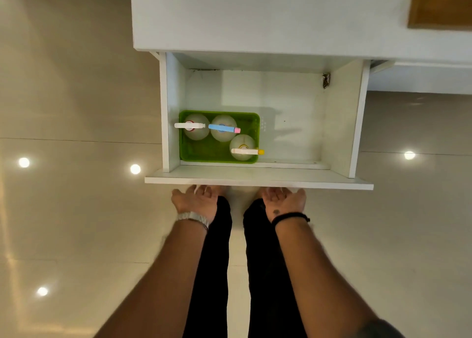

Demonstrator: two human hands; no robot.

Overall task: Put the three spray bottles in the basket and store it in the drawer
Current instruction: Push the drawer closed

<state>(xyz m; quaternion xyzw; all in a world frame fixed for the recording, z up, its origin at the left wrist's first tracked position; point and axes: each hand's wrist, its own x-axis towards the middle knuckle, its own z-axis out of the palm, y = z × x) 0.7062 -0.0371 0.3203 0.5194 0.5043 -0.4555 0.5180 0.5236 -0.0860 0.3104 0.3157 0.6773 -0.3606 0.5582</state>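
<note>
Nearest, two bare forearms reaching forward over black trouser legs (pixel 212 274) and glossy beige floor tiles (pixel 76 210). Silver watch (pixel 192 219) on the left wrist, black cord bracelet (pixel 290 216) on the right. Left hand (pixel 198 198) and right hand (pixel 283 200) palm-up just under the front panel of the open white drawer (pixel 258 180), fingertips tucked beneath its lower edge and hidden; fingers loosely curled, clamped or not cannot tell. Farther in, green basket (pixel 204 152) on the drawer floor, pushed into the front-left corner, touching the left wall. Three translucent spray bottles upright inside: white-headed bottle (pixel 190 125) at the basket's rear left, blue-headed bottle with pink nozzle (pixel 223 128) beside it at rear centre, white-headed bottle with yellow nozzle (pixel 246 151) at the front-right corner. Right half of the drawer floor bare. Beyond, white cabinet top (pixel 255 13).
</note>
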